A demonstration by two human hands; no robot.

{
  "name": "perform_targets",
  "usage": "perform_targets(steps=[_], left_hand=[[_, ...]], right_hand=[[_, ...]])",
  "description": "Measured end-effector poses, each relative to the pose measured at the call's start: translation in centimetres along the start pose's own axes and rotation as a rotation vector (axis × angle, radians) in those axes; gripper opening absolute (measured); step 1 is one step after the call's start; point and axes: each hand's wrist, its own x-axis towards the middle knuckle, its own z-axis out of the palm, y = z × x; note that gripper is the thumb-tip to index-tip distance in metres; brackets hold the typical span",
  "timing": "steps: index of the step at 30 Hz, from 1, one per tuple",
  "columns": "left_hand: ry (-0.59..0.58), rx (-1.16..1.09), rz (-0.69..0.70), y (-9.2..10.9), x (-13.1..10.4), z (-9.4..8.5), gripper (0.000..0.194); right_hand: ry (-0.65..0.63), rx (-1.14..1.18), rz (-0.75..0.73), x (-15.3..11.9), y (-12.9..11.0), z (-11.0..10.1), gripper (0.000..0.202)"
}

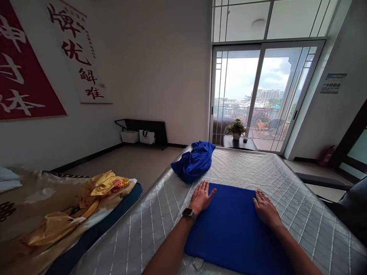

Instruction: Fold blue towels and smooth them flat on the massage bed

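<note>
A blue cloth (229, 225), folded into a flat rectangle, lies on the silver quilted mattress (160, 214). My left hand (201, 196) rests flat near its far left corner, fingers stretched out and thumb spread. On the far right corner lies my right hand (266, 208), also flat with its fingers extended. Neither hand grips anything. A small whitish tag (197, 262) sticks out from the cloth's near left edge. Just beyond my left hand sits a crumpled heap of blue fabric (196, 162).
At the left, a second bed (65, 198) carries rumpled patterned bedding and yellow cloth (110, 183). A potted plant (236, 130) stands on a small dark table (226, 143) before the sliding glass door (259, 95). A black rack (146, 128) leans by the back wall.
</note>
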Motion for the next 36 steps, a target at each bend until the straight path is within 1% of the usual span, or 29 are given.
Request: perform_targets(steps=[5, 14, 21, 28, 36], left_hand=[[0.001, 0.004, 0.003, 0.0, 0.0, -0.1, 0.089], [0.018, 0.025, 0.004, 0.0, -0.1, -0.2, 0.078], [0.005, 0.048, 0.004, 0.2, -0.2, -0.4, 0.088], [0.004, 0.056, 0.004, 0.1, -0.3, -0.6, 0.079], [0.009, 0.041, 0.003, 0.3, -0.5, -1.0, 0.083]], right_hand=[[0.004, 0.011, 0.010, 0.0, 0.0, 0.0, 0.065], [0.022, 0.042, 0.014, 0.1, 0.0, 0.3, 0.066], [0.023, 0.040, 0.020, 0.3, 0.0, 0.7, 0.066], [0.021, 0.038, 0.035, 0.3, -0.3, 0.6, 0.067], [0.029, 0.033, 0.016, 0.3, -0.3, 0.5, 0.067]])
